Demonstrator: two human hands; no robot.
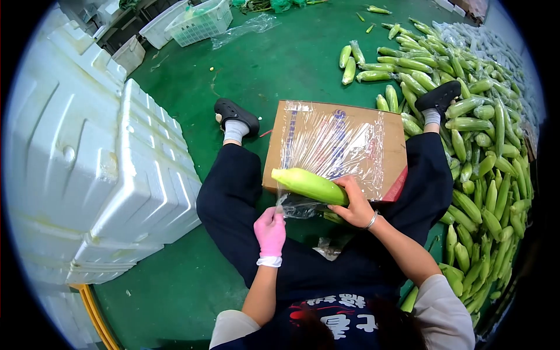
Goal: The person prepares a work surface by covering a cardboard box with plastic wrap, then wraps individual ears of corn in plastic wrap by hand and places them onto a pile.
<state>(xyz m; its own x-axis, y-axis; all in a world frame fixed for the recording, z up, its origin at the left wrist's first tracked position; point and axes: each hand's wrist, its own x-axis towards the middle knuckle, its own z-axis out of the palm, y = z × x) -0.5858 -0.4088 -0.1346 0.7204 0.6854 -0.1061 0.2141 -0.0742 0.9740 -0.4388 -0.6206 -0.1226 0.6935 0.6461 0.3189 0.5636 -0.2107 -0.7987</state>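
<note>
An ear of corn [306, 184] in its pale green husk lies tilted above the near edge of a cardboard box [392, 134], its tip to the left. My right hand [354, 205], bare with a bracelet at the wrist, is closed around its thick end. In a pink glove, my left hand [270, 232] pinches the edge of a clear plastic bag [294, 207] just below the tip. Clear plastic film [329, 140] is spread over the box top, which stands between my legs.
A large heap of corn [466, 140], many ears in clear wrap, covers the floor on the right. White foam boxes [76, 157] are stacked at the left. White crates [201, 23] stand at the back on the green floor [262, 64], near a loose plastic sheet [245, 30].
</note>
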